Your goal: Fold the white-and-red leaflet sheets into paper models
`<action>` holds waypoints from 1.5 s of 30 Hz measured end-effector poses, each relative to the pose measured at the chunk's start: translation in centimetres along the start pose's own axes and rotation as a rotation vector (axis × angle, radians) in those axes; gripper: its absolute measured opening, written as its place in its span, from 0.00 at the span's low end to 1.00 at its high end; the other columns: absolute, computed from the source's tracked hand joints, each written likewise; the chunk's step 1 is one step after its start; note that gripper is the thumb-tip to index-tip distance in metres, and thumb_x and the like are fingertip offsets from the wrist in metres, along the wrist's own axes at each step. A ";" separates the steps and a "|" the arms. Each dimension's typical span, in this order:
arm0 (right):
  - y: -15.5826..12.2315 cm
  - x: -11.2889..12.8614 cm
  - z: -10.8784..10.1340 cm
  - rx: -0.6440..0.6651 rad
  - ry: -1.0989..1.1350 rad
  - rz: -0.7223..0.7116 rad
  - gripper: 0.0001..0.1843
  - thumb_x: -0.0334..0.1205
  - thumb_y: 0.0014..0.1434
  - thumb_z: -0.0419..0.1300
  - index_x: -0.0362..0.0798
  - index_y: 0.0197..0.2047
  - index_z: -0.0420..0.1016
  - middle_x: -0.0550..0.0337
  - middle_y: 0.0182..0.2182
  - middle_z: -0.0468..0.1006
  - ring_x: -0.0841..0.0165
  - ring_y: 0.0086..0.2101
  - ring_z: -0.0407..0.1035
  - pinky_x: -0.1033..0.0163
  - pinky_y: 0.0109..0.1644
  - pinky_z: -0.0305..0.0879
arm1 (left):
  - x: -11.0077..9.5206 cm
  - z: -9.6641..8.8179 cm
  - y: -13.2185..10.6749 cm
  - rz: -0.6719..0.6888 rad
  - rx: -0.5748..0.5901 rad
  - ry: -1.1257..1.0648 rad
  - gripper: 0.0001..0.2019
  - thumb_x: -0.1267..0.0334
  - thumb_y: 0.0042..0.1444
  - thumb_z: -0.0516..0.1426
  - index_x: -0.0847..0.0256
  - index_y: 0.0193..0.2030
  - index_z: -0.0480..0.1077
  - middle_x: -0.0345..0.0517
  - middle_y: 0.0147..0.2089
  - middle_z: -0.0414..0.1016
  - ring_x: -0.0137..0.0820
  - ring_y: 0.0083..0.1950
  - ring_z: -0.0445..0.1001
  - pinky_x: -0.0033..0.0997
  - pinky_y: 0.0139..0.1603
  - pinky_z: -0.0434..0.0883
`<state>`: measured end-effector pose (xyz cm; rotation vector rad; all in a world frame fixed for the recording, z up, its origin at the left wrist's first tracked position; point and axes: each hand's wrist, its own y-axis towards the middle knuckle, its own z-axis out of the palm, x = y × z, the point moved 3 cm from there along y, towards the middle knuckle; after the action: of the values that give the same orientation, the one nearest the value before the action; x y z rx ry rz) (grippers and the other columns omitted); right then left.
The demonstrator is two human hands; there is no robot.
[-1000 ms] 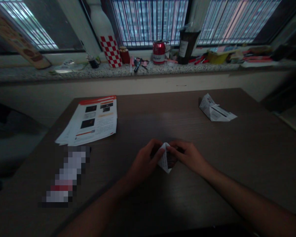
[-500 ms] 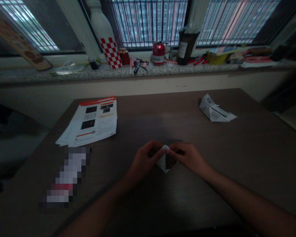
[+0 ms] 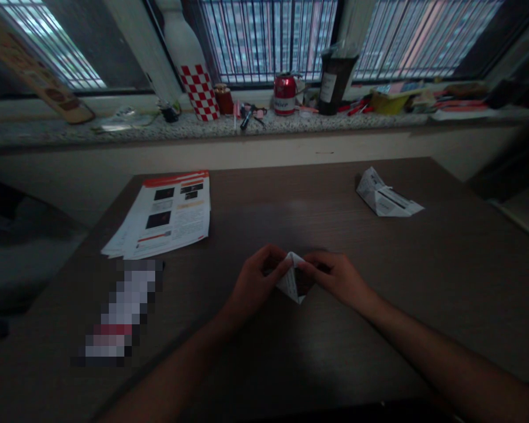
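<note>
Folded paper (image 3: 292, 283) | left hand (image 3: 256, 279), right hand (image 3: 337, 275) pinching it | well inside table (image 3: 282, 205) edges

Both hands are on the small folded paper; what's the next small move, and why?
Probably run the right hand's thumb down the paper's middle crease: both thumbs sit near its top, the left hand holds the other side, and the lower tip is free.

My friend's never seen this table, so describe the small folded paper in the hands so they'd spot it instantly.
Below the barred window stands a dark brown table. Near its middle, two bare hands hold a small diamond-shaped folded white paper. Unlike the larger folded white printed sheet lying at the far right, this one is held.
</note>
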<state>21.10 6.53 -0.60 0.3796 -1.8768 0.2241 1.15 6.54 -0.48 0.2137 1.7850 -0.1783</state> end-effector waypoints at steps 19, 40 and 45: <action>-0.2 0.1 -0.1 0.059 -0.060 -0.052 0.18 0.54 0.70 0.61 0.49 0.40 0.84 0.57 0.34 0.84 0.65 0.35 0.78 0.62 0.40 0.70 | -0.1 0.2 -0.2 -0.050 0.047 -0.004 0.12 0.52 0.64 0.63 0.60 0.41 0.78 0.44 0.38 0.82 0.35 0.39 0.79 0.32 0.41 0.74; 0.2 -0.4 -0.5 0.113 0.029 0.073 0.18 0.52 0.69 0.59 0.48 0.34 0.75 0.60 0.29 0.74 0.67 0.31 0.68 0.62 0.34 0.62 | 0.0 -0.8 -0.2 -0.099 -0.080 -0.073 0.13 0.51 0.64 0.62 0.60 0.41 0.72 0.42 0.36 0.75 0.33 0.37 0.76 0.29 0.37 0.72; 0.0 -0.6 -0.6 0.130 -0.031 0.056 0.17 0.51 0.71 0.58 0.48 0.36 0.75 0.62 0.29 0.72 0.67 0.31 0.67 0.63 0.34 0.62 | -0.1 -1.0 0.0 -0.055 -0.030 -0.002 0.12 0.52 0.64 0.61 0.59 0.42 0.74 0.43 0.38 0.78 0.34 0.38 0.76 0.29 0.37 0.71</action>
<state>21.83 6.83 -0.92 0.4212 -1.9107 0.3817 0.21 6.75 -0.11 0.1426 1.7915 -0.1907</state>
